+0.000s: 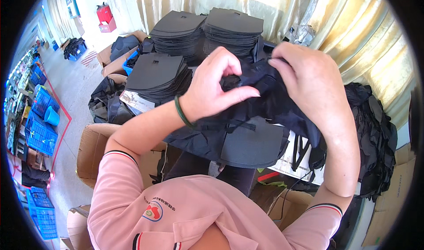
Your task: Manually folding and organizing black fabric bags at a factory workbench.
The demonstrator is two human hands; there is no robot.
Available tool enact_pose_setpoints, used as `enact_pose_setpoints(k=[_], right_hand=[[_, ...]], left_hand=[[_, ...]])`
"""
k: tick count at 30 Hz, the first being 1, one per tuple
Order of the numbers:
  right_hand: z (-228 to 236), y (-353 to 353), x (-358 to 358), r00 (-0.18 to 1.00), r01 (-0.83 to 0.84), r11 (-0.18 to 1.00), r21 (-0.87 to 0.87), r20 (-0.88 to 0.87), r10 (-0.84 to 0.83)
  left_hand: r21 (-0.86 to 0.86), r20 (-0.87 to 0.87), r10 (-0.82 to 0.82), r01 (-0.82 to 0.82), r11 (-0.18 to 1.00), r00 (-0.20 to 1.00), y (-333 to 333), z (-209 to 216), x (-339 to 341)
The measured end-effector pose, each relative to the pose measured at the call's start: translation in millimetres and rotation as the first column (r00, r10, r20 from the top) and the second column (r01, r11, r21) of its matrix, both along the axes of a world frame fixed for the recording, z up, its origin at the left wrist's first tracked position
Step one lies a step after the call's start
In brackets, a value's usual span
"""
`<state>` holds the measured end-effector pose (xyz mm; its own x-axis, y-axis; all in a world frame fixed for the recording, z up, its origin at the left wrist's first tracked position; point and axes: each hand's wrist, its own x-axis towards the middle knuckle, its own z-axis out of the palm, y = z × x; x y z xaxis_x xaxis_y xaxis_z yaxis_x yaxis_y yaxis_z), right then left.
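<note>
My left hand [216,84] is over the bunched black fabric [269,93], thumb stretched out and apart from the curled forefinger. Dark cloth shows in that gap, and the other fingertips are hidden. At the fabric's upper edge, my right hand [307,69] pinches the cloth between thumb and fingers. The fabric hangs from there toward the right forearm and spreads over the work surface. Below it, nearer me, lies a dark grey panel [251,146] with a rounded lower edge, its upper part covered by the cloth.
Stacks of similar grey panels [157,71] stand beyond and left of my hands. Black cloth [373,139] is heaped at the right. Open cardboard boxes [90,150] stand at the left. Blue baskets [42,133] line the floor farther left. Curtains [353,38] hang behind.
</note>
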<state>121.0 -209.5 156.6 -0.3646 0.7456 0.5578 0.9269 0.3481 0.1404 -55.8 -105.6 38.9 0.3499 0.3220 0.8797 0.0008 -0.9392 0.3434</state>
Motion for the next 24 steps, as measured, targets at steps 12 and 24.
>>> enact_pose_setpoints(k=[12,24], right_hand=[[27.4,-11.4,-43.9,0.991,-0.011,0.988,0.152,0.131,-0.009],[55.4,7.9,-22.2,0.979,-0.189,0.981,0.041,-0.075,0.191]], left_hand=[[-0.529,0.027,-0.098,0.097,0.843,0.995,46.2,-48.6,2.3],[-0.813,0.494,-0.745,0.542,-0.213,0.448,56.9,-53.1,-65.5]])
